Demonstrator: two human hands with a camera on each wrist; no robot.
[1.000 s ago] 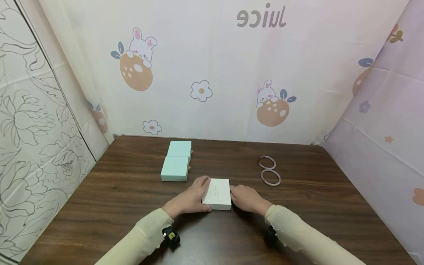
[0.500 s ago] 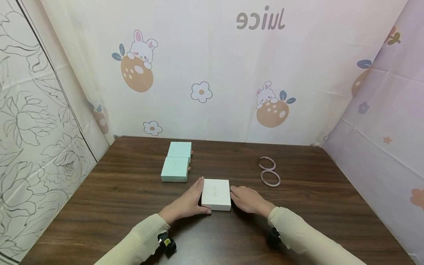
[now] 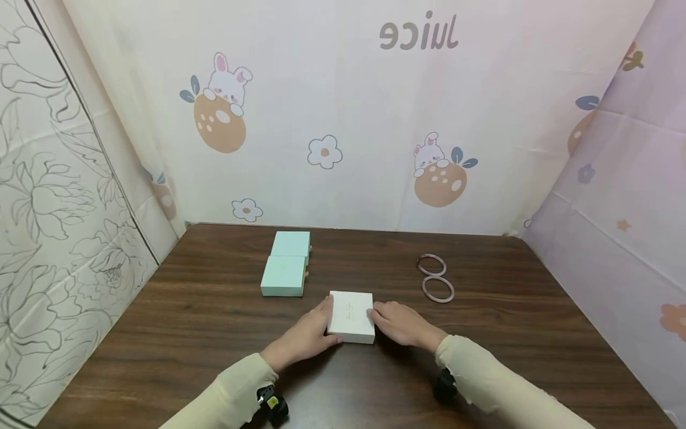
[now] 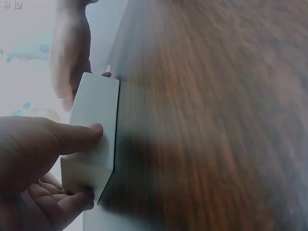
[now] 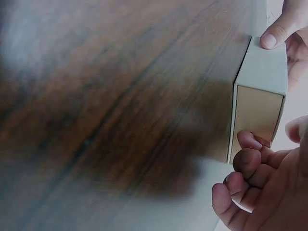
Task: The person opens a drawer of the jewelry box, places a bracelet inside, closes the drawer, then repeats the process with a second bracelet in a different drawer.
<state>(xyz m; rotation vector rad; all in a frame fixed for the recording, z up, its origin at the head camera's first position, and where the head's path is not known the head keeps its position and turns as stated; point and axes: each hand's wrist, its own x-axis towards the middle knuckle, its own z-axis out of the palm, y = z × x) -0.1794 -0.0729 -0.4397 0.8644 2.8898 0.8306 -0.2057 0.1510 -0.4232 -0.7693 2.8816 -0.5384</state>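
Head view, from the left: a white hanging sheet (image 3: 48, 208) carries line-drawn flowers, and a pale curtain (image 3: 364, 89) printed with rabbits and fruit spans the back of the dark wood-grain table (image 3: 187, 333). A cream left sleeve (image 3: 225, 387) reaches in, with a black wrist camera (image 3: 274, 408) beneath it. Farther back, a near mint-green box (image 3: 282, 277) and a far mint-green box (image 3: 290, 243) lie one behind the other, seemingly touching; small orange-pink tabs show on their right sides.

The left hand (image 3: 302, 337) grasps the left end of a flat white box (image 3: 351, 319), which lies on the table between the two hands. Its thumb presses the box's near side, as the left wrist view also shows. Faint lettering marks the box top.

At the box's right end, the right hand (image 3: 404, 325) has its fingers curled. In the right wrist view, a fingertip touches the tan end face (image 5: 257, 113); whether the fingers pinch anything there, I cannot tell. The right sleeve (image 3: 504, 381) follows.

Beyond the right hand, a far pinkish ring (image 3: 445, 265) and a near pinkish ring (image 3: 452, 291) lie flat, meeting at their edges. A lilac-tinted curtain (image 3: 600, 238) hangs at far right.
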